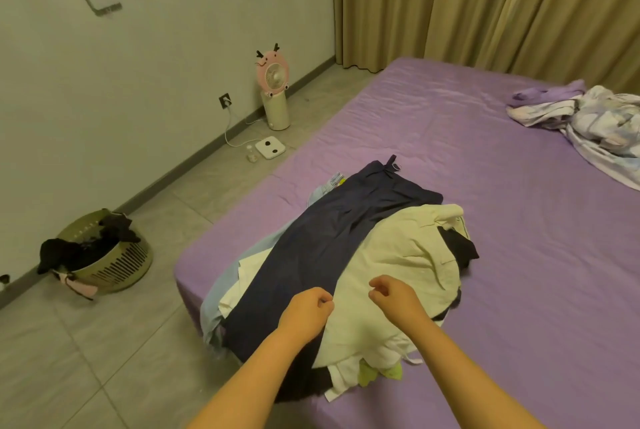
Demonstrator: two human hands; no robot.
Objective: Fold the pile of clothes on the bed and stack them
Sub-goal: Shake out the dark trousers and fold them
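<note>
Pile [346, 255]: unfolded heap on the near corner of the purple bed [519, 221], edge hanging over the side
Top layer: long navy trousers [332, 241] laid lengthwise; cream shirt [398, 273] crumpled beside them
Underneath: pale blue, white, black and lime scraps showing
Left hand [306, 312]: fingers curled over the trousers; cannot tell if it pinches cloth
Right hand [394, 297]: loosely clenched above the shirt, holding nothing
Far side: rumpled bedding [595, 124]
Floor: laundry basket [104, 255] of dark clothes

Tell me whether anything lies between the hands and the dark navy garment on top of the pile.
Nothing visible does. The left hand hovers right over the near end of the long dark navy garment, and the right hand over the cream shirt beside it. The navy garment lies uppermost on the pile.
</note>
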